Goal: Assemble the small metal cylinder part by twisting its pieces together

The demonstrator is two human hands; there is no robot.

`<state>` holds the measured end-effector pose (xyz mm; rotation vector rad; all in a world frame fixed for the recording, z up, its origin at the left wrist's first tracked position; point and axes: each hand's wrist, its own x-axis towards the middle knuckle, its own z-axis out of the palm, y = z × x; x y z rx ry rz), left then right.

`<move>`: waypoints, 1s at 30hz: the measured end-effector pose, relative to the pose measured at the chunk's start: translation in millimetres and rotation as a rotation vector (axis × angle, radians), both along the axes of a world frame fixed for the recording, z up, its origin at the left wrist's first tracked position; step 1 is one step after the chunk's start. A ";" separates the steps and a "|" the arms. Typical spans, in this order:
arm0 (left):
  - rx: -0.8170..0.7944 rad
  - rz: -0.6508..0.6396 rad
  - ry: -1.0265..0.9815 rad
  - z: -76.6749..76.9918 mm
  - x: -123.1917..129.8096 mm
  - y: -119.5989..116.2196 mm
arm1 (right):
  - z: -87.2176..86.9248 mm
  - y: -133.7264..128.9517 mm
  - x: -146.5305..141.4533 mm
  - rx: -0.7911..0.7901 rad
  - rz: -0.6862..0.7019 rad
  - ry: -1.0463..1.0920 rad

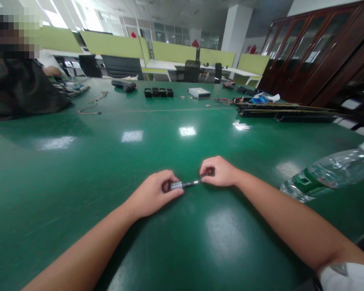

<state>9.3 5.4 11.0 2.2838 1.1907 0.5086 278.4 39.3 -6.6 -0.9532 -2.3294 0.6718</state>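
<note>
Just above the green table (170, 145), my left hand (154, 191) pinches a small silver cylinder (176, 185) between thumb and fingers. A thin dark shaft with a bright tip (191, 184) sticks out of the cylinder toward the right. My right hand (219, 171) has its fingers closed round a small dark coiled piece (206, 175), which looks like a spring. The shaft's tip is close to the right fingertips; whether they touch is too small to tell.
A clear plastic bottle (330, 171) lies at the right. Farther back are black square parts (158, 92), a white box (199, 93), dark long bars (261, 111) and a cable (92, 105). A person in dark clothing (21, 87) is at the far left.
</note>
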 end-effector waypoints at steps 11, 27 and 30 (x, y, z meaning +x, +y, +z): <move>0.010 0.003 -0.020 -3.7 -0.9 0.7 | -1.3 -10.5 -20.4 0.031 0.073 0.002; 0.018 -0.016 -0.042 -0.9 0.1 -1.1 | -0.9 -22.8 -34.2 0.023 0.059 0.033; 0.020 -0.011 -0.038 -0.2 0.9 -1.9 | -0.7 -22.7 -34.7 0.086 0.102 0.021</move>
